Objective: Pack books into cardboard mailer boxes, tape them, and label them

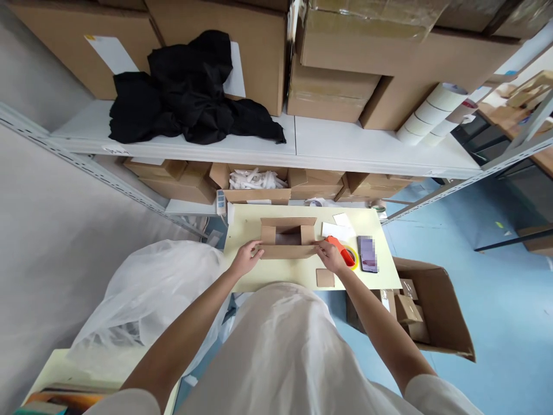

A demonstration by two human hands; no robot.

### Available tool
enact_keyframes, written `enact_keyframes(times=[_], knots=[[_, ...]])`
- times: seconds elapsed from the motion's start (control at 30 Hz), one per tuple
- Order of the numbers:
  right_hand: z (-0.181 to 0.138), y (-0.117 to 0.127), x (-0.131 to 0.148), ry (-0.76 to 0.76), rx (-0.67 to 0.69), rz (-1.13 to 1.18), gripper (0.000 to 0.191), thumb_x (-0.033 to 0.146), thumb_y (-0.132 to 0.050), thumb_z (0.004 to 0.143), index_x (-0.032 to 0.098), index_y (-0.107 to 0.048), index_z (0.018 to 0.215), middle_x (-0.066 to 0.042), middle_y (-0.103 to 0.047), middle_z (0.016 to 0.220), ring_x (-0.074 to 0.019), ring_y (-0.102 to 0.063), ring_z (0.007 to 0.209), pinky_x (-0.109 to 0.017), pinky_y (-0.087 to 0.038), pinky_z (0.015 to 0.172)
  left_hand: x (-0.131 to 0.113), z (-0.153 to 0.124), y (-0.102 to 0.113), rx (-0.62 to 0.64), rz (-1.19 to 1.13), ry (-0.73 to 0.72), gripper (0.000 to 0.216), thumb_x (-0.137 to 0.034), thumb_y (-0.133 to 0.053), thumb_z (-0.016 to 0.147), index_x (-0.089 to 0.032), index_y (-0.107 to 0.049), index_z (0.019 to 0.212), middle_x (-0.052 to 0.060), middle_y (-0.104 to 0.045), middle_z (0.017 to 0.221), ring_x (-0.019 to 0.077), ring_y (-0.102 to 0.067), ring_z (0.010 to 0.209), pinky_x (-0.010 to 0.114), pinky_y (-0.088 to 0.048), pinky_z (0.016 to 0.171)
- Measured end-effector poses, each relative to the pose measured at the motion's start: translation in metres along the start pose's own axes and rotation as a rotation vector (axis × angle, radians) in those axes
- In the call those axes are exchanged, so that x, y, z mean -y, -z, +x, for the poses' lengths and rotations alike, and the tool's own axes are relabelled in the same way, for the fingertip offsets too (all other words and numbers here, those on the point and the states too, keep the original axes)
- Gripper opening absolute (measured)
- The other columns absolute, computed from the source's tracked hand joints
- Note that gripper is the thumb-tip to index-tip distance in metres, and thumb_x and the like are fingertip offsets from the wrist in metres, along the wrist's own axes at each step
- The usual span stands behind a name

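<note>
A small open cardboard box (288, 235) sits on a pale yellow table (276, 274), its flaps standing up. My left hand (245, 258) grips the near flap at its left corner, fingers curled on the cardboard. My right hand (329, 255) pinches the same flap at its right corner. Just right of that hand lies an orange tape dispenser (347, 254) with a yellow roll. A phone (368, 254) lies beside it, and white paper slips (339, 229) rest behind. A small cardboard square (325, 278) lies near the table's front edge.
A white shelf (328, 144) holds large cartons, a black cloth (194, 92) and tape rolls (436, 112). Open boxes stand under the shelf. A floor carton (436, 311) with small boxes sits at my right, a white plastic bag (151, 288) at my left.
</note>
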State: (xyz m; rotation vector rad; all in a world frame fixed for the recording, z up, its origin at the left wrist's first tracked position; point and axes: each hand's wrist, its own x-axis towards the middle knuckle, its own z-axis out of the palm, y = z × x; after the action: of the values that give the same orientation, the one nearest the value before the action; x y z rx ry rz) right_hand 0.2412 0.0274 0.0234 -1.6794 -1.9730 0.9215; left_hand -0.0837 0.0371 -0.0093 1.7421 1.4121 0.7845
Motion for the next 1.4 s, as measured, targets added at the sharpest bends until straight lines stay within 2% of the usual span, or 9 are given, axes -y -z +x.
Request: enact_keyframes(times=[0.13, 0.23, 0.37, 0.53, 0.73, 0.9, 1.03, 1.23, 1.4], knots=[[0.019, -0.003, -0.004, -0.191, -0.052, -0.004, 0.031, 0.030, -0.052, 0.081, 0.019, -0.061, 0.109, -0.006, -0.069, 0.092, -0.0205, -0.066, 0.082, -0.036, -0.053, 0.077, 0.005, 0.007, -0.016, -0.192, -0.136, 0.202, 0.043, -0.028, -0.063, 0.073, -0.017, -0.052, 0.113, 0.011, -0.065, 0.104, 0.0194, -0.065, 0.093, 0.033, -0.055, 0.077], [0.037, 0.003, -0.004, -0.166, -0.049, -0.056, 0.070, 0.022, -0.061, 0.072, 0.021, -0.037, 0.137, -0.011, -0.055, 0.126, -0.0223, -0.061, 0.103, -0.039, -0.049, 0.089, 0.009, 0.015, -0.019, -0.229, -0.174, 0.367, 0.061, -0.026, -0.072, 0.064, -0.016, -0.046, 0.118, 0.012, -0.061, 0.112, 0.0164, -0.067, 0.081, 0.030, -0.055, 0.070], [0.057, 0.014, -0.003, 0.089, 0.034, -0.142, 0.112, 0.011, -0.067, 0.060, 0.020, 0.001, 0.149, -0.016, -0.015, 0.153, -0.0275, -0.027, 0.138, -0.042, -0.034, 0.107, 0.011, 0.021, -0.017, -0.175, -0.253, 0.538, 0.073, -0.029, -0.077, 0.060, -0.015, -0.045, 0.123, 0.014, -0.063, 0.112, 0.0162, -0.067, 0.080, 0.027, -0.053, 0.068], [0.048, 0.013, -0.010, 0.197, 0.145, -0.222, 0.084, 0.006, -0.050, 0.073, 0.026, -0.018, 0.147, -0.010, -0.032, 0.148, -0.0228, -0.037, 0.134, -0.040, -0.036, 0.108, 0.009, 0.021, -0.025, -0.141, -0.311, 0.613, 0.055, -0.036, -0.077, 0.062, -0.011, -0.057, 0.107, 0.012, -0.069, 0.091, 0.0199, -0.068, 0.080, 0.028, -0.052, 0.067], [0.019, -0.006, -0.010, 0.148, 0.150, -0.408, 0.061, 0.011, -0.036, 0.085, 0.017, -0.027, 0.145, -0.011, -0.022, 0.153, -0.0243, -0.034, 0.136, -0.040, -0.036, 0.107, -0.001, 0.010, -0.033, -0.156, -0.265, 0.619, 0.057, -0.039, -0.073, 0.066, -0.008, -0.057, 0.111, 0.014, -0.069, 0.092, 0.0236, -0.068, 0.083, 0.035, -0.052, 0.076], [0.017, -0.017, 0.001, 0.074, 0.137, -0.532, 0.059, 0.026, -0.039, 0.090, 0.009, -0.026, 0.145, -0.015, -0.017, 0.153, -0.0315, -0.028, 0.138, -0.046, -0.033, 0.107, -0.034, 0.006, -0.037, -0.245, 0.299, 0.222, 0.055, -0.027, -0.059, 0.079, -0.011, -0.047, 0.129, 0.021, -0.047, 0.135, 0.0309, -0.049, 0.123, 0.045, -0.039, 0.101], [0.022, -0.022, 0.003, 0.052, 0.148, -0.557, 0.059, 0.029, -0.039, 0.091, 0.010, -0.026, 0.145, -0.015, -0.016, 0.154, -0.0339, -0.029, 0.137, -0.048, -0.033, 0.105, -0.060, 0.009, -0.062, 0.008, 0.713, -0.139, 0.062, -0.031, -0.052, 0.083, -0.012, -0.037, 0.140, 0.017, -0.026, 0.151, 0.0323, -0.018, 0.141, 0.052, -0.017, 0.112], [0.012, -0.004, -0.024, 0.131, 0.077, -0.335, 0.061, 0.036, -0.038, 0.092, 0.016, -0.022, 0.147, -0.013, -0.019, 0.154, -0.0266, -0.035, 0.134, -0.039, -0.041, 0.099, -0.059, 0.020, -0.085, 0.109, 0.886, -0.112, 0.074, -0.042, -0.054, 0.082, -0.012, -0.028, 0.145, 0.015, -0.028, 0.150, 0.0298, -0.021, 0.140, 0.050, -0.012, 0.114], [-0.024, 0.014, -0.076, -0.210, -0.032, -0.373, 0.048, 0.038, -0.046, 0.089, 0.012, -0.048, 0.129, -0.019, -0.054, 0.126, -0.0299, -0.049, 0.119, -0.040, -0.041, 0.094, -0.053, 0.017, -0.088, 0.114, 0.918, -0.108, 0.068, -0.038, -0.051, 0.086, -0.014, -0.028, 0.145, 0.014, -0.029, 0.150, 0.0283, -0.021, 0.140, 0.049, -0.012, 0.114]])
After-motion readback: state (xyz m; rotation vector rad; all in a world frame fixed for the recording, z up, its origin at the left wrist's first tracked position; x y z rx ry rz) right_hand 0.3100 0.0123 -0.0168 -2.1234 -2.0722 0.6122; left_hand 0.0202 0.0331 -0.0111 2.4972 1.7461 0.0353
